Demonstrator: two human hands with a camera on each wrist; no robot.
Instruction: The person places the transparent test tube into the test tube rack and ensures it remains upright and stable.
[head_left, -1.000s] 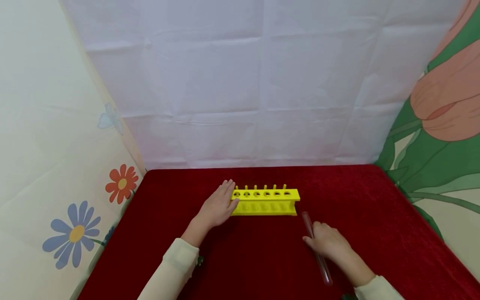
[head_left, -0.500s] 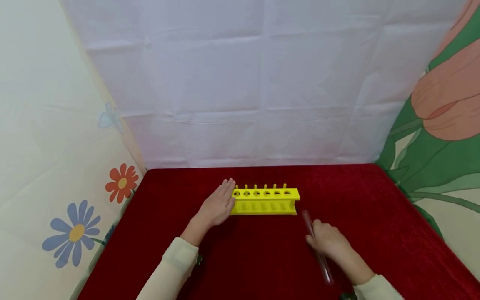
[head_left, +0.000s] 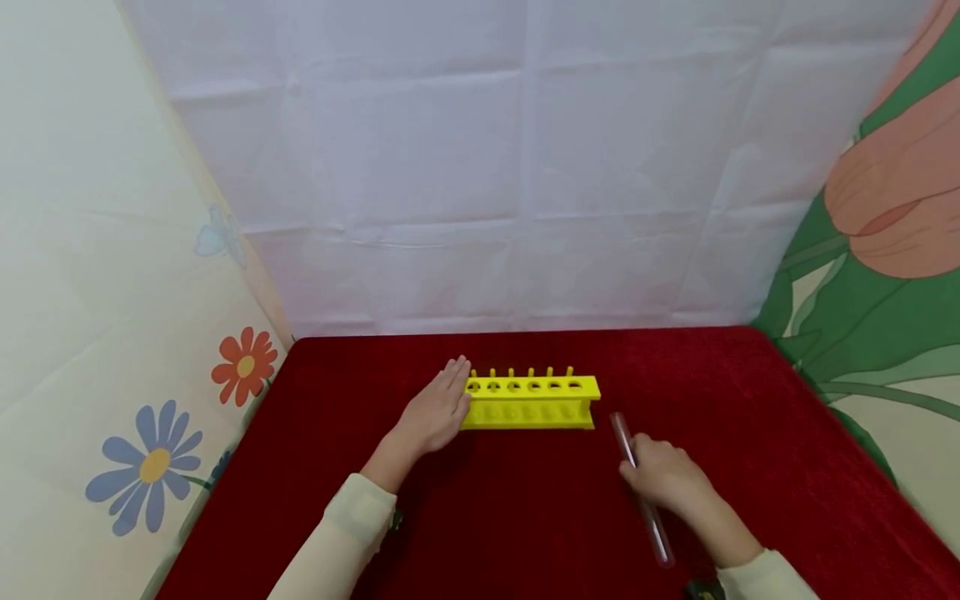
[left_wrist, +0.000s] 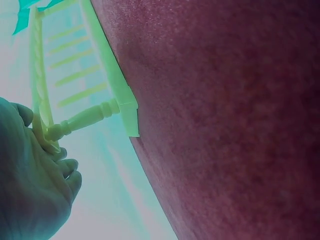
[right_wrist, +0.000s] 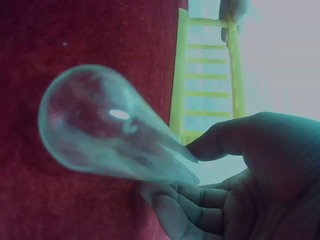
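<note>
A yellow test tube rack [head_left: 528,423] stands mid-table, its row of holes and pegs bare of tubes. My left hand [head_left: 435,410] holds the rack's left end; in the left wrist view, the end of its top plate lies between the thumb [left_wrist: 22,114] and bent fingers. To the right, my right hand [head_left: 667,475] grips a clear test tube [head_left: 654,529] around its middle. The tube slants, its far end towards the rack's right side but apart from it. Its rounded end [right_wrist: 85,117] looms large in the right wrist view, and thumb and fingers pinch it farther along.
Dark red cloth [head_left: 510,517] covers the table. A white sheet [head_left: 450,167] hangs behind its back edge. Flower-patterned panels [head_left: 150,350] close off the left and right sides.
My right hand has shifted slightly right and up with the test tube. My left thumb has drawn in from the rack's front; the rack stays in place.
</note>
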